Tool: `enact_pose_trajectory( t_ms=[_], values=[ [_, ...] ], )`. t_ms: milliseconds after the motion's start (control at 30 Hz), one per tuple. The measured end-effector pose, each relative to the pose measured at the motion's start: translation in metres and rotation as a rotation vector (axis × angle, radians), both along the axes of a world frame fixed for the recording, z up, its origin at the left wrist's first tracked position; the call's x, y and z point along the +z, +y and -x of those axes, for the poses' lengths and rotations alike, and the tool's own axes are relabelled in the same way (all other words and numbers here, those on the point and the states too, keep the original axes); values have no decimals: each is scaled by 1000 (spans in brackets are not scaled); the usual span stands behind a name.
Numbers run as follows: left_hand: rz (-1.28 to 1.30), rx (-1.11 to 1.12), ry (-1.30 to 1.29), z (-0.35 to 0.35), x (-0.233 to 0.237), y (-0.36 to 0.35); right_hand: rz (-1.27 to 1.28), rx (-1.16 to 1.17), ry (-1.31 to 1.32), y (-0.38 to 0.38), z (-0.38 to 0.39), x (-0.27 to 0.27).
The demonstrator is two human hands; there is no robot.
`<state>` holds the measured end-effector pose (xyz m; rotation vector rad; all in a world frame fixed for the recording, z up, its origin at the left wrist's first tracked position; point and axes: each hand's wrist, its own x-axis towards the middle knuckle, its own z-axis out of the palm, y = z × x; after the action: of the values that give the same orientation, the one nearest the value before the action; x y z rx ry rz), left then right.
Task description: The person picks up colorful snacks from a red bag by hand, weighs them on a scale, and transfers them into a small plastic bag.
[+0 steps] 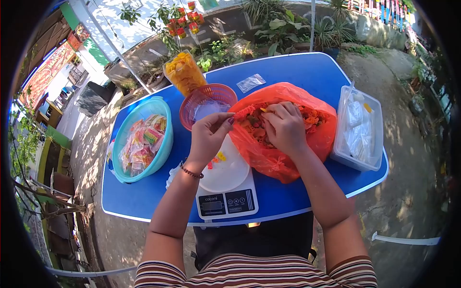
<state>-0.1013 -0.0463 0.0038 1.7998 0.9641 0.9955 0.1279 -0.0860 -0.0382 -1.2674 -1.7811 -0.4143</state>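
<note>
A red plastic bag (273,165) lies wide open on the blue table, filled with small orange and red curled pieces (312,115). My right hand (286,126) is over its contents, fingers bent and pinched together, with a small yellow piece (263,110) at the fingertips. Thumb and fingers of my left hand (211,132) are closed in a pinch at the bag's left rim; what they hold I cannot make out. Below the left hand, a white kitchen scale (227,204) carries a white plate (230,180) with a few red and yellow pieces.
On the blue table (297,67), a turquoise basin (168,137) of filled packets stands left. An orange basket (209,91) with clear bags and a tub of yellow pieces (184,72) stand behind. A clear packet (250,83) lies at the back; a plastic box (357,158) of bags stands right.
</note>
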Motion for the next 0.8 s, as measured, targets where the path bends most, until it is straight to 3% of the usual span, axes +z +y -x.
enact_pose_trajectory(
  t_ms=[133,267,367,600,800],
  values=[
    [16,142,-143,35,-3,-22,-120,248,132,-13,15,17],
    [6,241,-203,63,-20,-37,55,579,258,-35,52,23],
    [5,307,-150,72,-24,-47,368,636,310,-51,72,17],
    [-88,365,77,76,-23,-49,452,602,183,-45,74,0],
    [-243,287,248,74,-17,-34,222,537,271,-44,75,11]
  ],
)
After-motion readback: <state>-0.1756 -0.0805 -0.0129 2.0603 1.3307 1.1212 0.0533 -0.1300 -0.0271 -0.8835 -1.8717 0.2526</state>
